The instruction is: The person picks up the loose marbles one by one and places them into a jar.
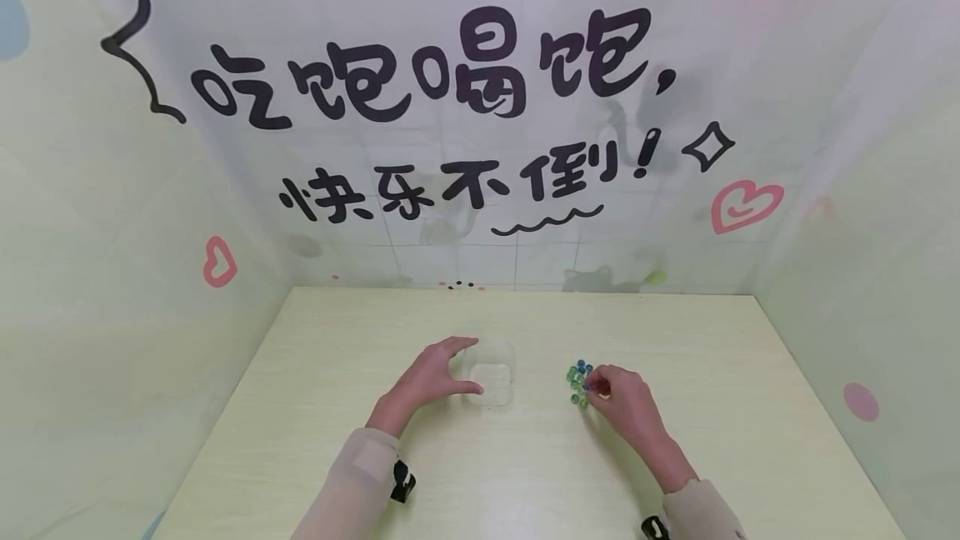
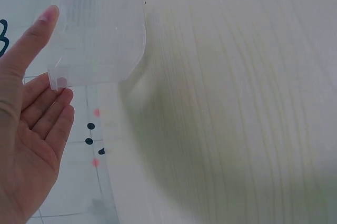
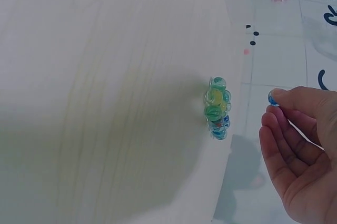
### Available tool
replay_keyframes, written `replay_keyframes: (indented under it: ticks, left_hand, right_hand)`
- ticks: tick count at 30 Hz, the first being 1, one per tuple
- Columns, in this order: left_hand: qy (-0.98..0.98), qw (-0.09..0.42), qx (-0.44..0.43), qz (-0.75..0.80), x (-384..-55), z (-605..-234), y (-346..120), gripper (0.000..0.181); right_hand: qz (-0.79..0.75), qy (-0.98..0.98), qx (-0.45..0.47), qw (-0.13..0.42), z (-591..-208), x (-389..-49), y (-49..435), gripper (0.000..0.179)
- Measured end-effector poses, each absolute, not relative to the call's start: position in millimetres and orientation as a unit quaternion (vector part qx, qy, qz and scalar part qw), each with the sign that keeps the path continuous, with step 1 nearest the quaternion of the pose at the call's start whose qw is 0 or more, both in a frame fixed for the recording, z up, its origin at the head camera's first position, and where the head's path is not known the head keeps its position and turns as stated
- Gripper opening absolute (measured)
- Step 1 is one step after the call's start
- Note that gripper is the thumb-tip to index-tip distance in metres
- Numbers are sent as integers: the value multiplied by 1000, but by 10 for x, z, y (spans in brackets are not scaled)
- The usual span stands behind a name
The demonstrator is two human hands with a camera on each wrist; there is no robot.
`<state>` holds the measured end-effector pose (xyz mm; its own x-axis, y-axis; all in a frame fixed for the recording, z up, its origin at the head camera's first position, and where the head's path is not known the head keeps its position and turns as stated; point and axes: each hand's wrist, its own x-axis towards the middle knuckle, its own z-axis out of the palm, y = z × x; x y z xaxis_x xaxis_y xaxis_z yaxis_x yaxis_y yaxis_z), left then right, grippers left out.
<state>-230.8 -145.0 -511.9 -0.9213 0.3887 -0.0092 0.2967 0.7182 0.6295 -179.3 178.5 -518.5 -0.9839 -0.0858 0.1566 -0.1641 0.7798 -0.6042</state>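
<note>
With a lettered backdrop (image 1: 472,90) rising behind the table (image 1: 487,473), green and blue marbles (image 1: 575,384) are lying lower right of centre—the right hand (image 1: 624,402) pinching a blue marble (image 3: 271,98) beside them—while the left hand (image 1: 426,376), thumb and fingers parted, is gripping a clear box (image 1: 491,377) at lower centre.

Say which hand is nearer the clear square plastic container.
Left. The left hand is against the container on its left; the right hand, farther right, pinches a round blue marble.
</note>
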Motion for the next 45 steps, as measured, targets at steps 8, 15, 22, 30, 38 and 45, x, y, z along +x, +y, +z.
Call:
replay_keyframes:
  ticks: [8, 15, 22, 30, 38, 45]
  left_hand:
    - [924, 74, 184, 327, -2306, -5122, -1445, 81]
    - [926, 71, 185, 323, -2306, -5119, -1444, 82]
    - [925, 69, 186, 323, -2337, -5106, -1438, 82]
    - [922, 77, 190, 330, -2312, -5111, -1448, 82]
    - [922, 71, 185, 334, -2294, -5107, -1451, 82]
    - [918, 67, 191, 342, -2273, -5128, -1453, 82]
  right_hand:
    - [336, -935, 74, 85, -5168, -1782, 1751, 9]
    - [343, -930, 76, 106, -5154, -1783, 1724, 11]
    - [357, -924, 79, 112, -5147, -1816, 1698, 12]
    - [369, -918, 87, 118, -5156, -1797, 1560, 13]
    - [382, -907, 110, 141, -5107, -1828, 1288, 14]
    - [383, -904, 130, 139, -5148, -1852, 1021, 13]
